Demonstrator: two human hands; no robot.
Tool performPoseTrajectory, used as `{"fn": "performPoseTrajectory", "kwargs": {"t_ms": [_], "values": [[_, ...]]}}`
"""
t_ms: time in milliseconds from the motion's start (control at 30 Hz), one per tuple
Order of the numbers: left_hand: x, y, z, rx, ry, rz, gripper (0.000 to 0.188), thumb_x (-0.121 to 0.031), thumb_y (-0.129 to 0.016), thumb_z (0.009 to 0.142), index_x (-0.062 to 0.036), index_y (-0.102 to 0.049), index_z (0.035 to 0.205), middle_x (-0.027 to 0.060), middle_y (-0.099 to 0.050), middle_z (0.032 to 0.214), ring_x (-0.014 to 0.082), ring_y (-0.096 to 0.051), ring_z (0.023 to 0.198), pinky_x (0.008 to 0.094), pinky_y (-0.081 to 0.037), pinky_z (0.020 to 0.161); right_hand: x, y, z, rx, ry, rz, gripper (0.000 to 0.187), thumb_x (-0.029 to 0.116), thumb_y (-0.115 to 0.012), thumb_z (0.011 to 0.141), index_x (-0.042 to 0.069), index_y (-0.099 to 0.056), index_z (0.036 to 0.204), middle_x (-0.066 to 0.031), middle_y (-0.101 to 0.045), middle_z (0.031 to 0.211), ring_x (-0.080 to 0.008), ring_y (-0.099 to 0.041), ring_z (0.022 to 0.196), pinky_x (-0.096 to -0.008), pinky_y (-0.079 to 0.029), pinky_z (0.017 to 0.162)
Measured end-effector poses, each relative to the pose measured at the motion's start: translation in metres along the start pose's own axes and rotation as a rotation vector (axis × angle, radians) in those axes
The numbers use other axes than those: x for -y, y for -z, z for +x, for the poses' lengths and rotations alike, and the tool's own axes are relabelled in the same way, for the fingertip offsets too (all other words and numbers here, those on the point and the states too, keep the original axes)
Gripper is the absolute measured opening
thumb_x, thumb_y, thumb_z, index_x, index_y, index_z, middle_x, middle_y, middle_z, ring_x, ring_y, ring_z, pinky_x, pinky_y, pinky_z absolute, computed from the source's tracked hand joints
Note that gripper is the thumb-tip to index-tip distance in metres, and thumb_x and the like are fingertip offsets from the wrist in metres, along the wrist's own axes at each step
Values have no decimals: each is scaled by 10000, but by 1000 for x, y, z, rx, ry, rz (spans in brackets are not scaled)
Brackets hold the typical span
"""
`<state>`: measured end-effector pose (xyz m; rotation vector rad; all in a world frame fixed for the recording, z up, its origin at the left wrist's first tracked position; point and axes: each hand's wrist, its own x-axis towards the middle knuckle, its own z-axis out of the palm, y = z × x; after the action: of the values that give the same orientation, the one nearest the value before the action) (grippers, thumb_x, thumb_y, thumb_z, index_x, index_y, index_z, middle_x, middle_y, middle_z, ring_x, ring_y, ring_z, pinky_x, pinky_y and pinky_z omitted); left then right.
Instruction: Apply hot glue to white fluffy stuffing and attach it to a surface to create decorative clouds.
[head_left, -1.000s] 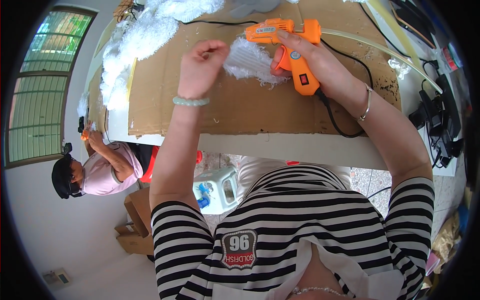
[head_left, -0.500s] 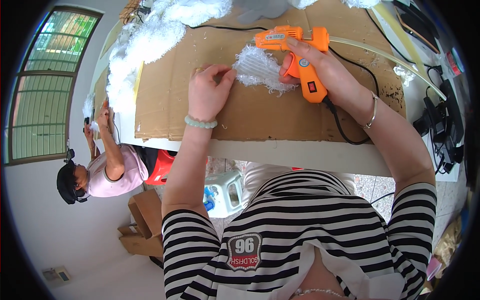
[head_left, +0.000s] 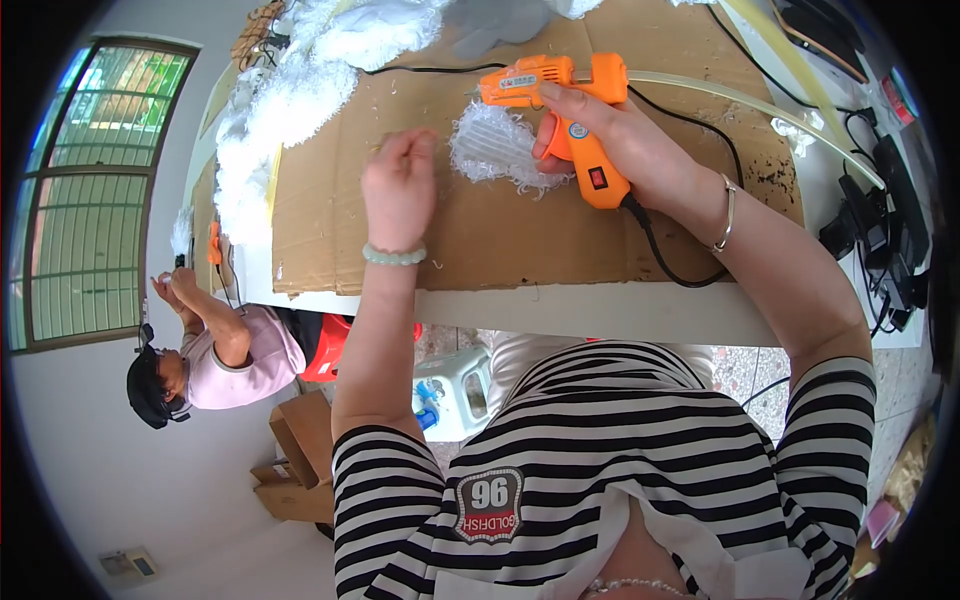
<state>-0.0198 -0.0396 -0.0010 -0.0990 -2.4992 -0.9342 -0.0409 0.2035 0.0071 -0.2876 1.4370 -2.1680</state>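
Orange glue gun (head_left: pixel 598 165) in R hand (head_left: pixel 645 140), fuzzy white piece (head_left: pixel 490 145) on the cardboard (head_left: pixel 480 245)

From where I'm standing: R hand's wrapped round the gun's grip, thumb up along the body, index finger at the trigger. Nozzle points L, over the far edge of the white pc; can't tell if it touches. Pale glue stick (head_left: pixel 720 85) runs out the back of the gun, off to the R; black cord (head_left: pixel 650 235) loops from the grip btm.

L hand (head_left: pixel 400 185) is up just L of the white pc, apart from it, fingers curled in & partly closed. Tips are blurred, so can't tell if it's got anything.

White pc lies approx mid-cardboard, ribbed in the middle w/ shaggy edges, b/w L hand & gun. Cardboard's on a white table (head_left: pixel 600 305). Big fluffy white pile (head_left: pixel 290 100) at far L; crumpled tissue (head_left: pixel 797 133) & black plugs (head_left: pixel 880 230) on the R.

Over L, a co-worker (head_left: pixel 245 355) in pink has both hands raised, close together, nr a 2nd orange gun (head_left: pixel 214 243). Pale stool (head_left: pixel 455 385) under the table's near side.
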Motion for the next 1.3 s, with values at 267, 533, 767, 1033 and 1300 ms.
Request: {"fn": "performPoseTrajectory", "kwargs": {"t_ms": [267,533,767,1033,1300], "values": [[14,3,-13,65,-97,123,114,-28,-626,778,-36,-681,877,114,-651,780,278,-602,699,358,-477,688,18,-5,-1,108,11,-414,333,374,-576,921,46,-582,980,-19,-582,767,-93,-530,699,-259,-448,653],[7,-3,0,83,-164,154,92,-30,-644,760,-69,-706,816,94,-633,686,261,-593,707,349,-455,751,12,-12,6,118,-7,-448,344,378,-575,921,48,-584,1018,4,-562,738,-74,-499,710,-237,-420,659],[9,-2,-3,109,-367,260,119,-28,-632,779,-72,-711,857,102,-645,723,255,-606,726,356,-457,768,13,-8,7,133,-48,-401,323,342,-584,921,62,-595,1082,-2,-551,758,-90,-525,682,-256,-440,624],[13,-2,-5,110,-208,120,157,-15,-618,821,-50,-697,952,94,-641,818,213,-607,718,298,-485,685,9,-9,9,127,-27,-439,351,363,-583,923,48,-581,1078,22,-549,840,-66,-486,758,-233,-417,688],[-5,-2,-12,47,-444,319,189,15,-599,752,-84,-706,871,88,-643,758,278,-603,758,394,-470,752,17,-9,6,95,-82,-383,340,369,-581,919,50,-601,1036,-13,-578,769,-87,-523,703,-254,-460,634]]}}
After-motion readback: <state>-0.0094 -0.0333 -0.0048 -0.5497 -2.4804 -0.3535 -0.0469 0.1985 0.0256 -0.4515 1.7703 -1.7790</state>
